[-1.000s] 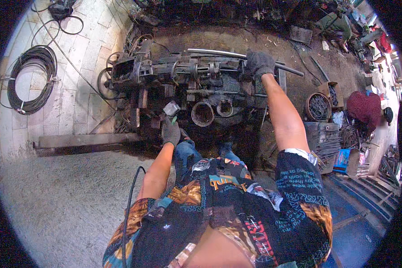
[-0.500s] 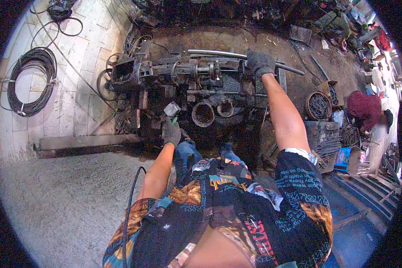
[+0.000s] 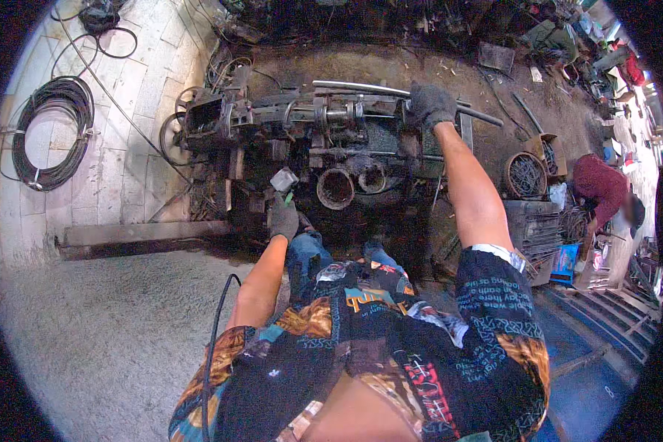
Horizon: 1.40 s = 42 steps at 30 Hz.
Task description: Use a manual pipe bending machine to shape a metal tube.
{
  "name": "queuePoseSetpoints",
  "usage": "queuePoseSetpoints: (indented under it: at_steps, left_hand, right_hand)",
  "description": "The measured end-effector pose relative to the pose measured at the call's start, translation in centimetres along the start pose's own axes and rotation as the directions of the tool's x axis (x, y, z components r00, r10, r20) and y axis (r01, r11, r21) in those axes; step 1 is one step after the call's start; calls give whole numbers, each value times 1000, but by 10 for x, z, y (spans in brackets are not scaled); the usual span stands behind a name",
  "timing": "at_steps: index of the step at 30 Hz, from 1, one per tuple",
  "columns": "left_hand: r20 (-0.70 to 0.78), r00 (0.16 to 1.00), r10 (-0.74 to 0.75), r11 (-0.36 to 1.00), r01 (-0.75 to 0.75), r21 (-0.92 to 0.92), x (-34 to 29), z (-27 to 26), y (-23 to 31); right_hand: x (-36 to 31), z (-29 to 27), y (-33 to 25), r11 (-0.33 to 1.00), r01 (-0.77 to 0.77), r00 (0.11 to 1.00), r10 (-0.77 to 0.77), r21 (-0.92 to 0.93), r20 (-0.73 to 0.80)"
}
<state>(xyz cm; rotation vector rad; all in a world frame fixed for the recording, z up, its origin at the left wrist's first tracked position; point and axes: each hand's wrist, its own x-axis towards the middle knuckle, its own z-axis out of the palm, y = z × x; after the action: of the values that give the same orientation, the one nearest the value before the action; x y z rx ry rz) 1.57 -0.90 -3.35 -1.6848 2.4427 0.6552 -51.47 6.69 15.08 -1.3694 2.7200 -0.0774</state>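
Observation:
A greasy dark machine point(image 3: 272, 114) with shafts, rings and rails stretches across in front of me. My right hand point(image 3: 432, 105), in a dark grey glove, is closed at the machine's right end, over a long metal rod point(image 3: 361, 87). A dark bar point(image 3: 482, 116) sticks out past the glove; whether it is the same rod I cannot tell. My left hand point(image 3: 282, 219), also gloved, has its fingers curled at the machine's near side. By its fingertips are a small green piece point(image 3: 289, 197) and a pale, boxy piece point(image 3: 283, 179); its grip is partly hidden.
Two round, rusty openings point(image 3: 335, 188) face up near the machine's front. A cable coil point(image 3: 51, 132) lies on pale tiles at left. To the right stand a round basket of metal pieces point(image 3: 527, 174) and a dark crate point(image 3: 534, 228). Beyond them another person point(image 3: 600, 184) bends over.
My right hand and the rod have shifted slightly to the right. My left hand stays where it was. At far right, the other person's arm now reaches down lower.

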Motion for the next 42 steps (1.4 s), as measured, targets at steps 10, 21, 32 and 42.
queuePoseSetpoints:
  at_steps: [10, 21, 32, 42]
  left_hand:
    - [49, 999, 24, 986, -15, -168, 2, -1, -6]
    - [-21, 1000, 18, 987, -22, -161, -7, -5, 2]
    - [-52, 998, 29, 989, -37, -146, -9, -11, 10]
    - [-5, 999, 35, 985, -35, -167, -9, -16, 12]
  right_hand:
    - [-2, -3, 3, 999, 44, 999, -44, -26, 25]
    - [-14, -25, -3, 1000, 26, 999, -25, -17, 41]
    - [-8, -16, 0, 1000, -6, 999, 6, -14, 40]
    - [-11, -21, 0, 997, 48, 999, -46, -62, 28]
